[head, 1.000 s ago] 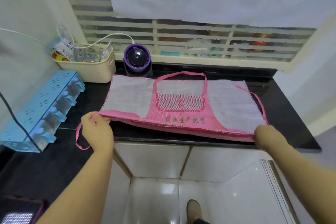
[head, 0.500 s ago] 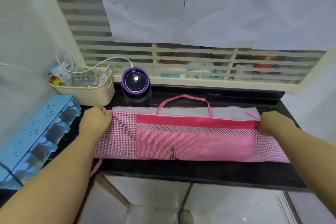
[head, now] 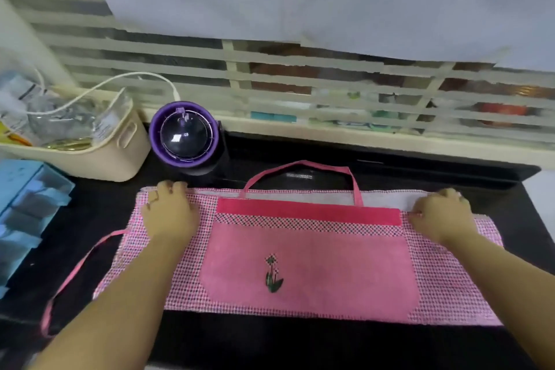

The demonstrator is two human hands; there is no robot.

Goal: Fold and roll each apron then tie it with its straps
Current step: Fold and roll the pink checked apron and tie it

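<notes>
Gripping the far edge of the apron [head: 309, 267] with curled fingers, the left hand [head: 168, 213] and right hand [head: 438, 216] sat near its ends, probably squaring the fold; it lay flat along the front edge of the counter [head: 270, 345].

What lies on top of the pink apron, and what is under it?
Both hands hold its far edge: the left hand and the right hand. Under the apron is the black counter. A grey strip of the folded-under layer shows; the rest is covered.
</notes>
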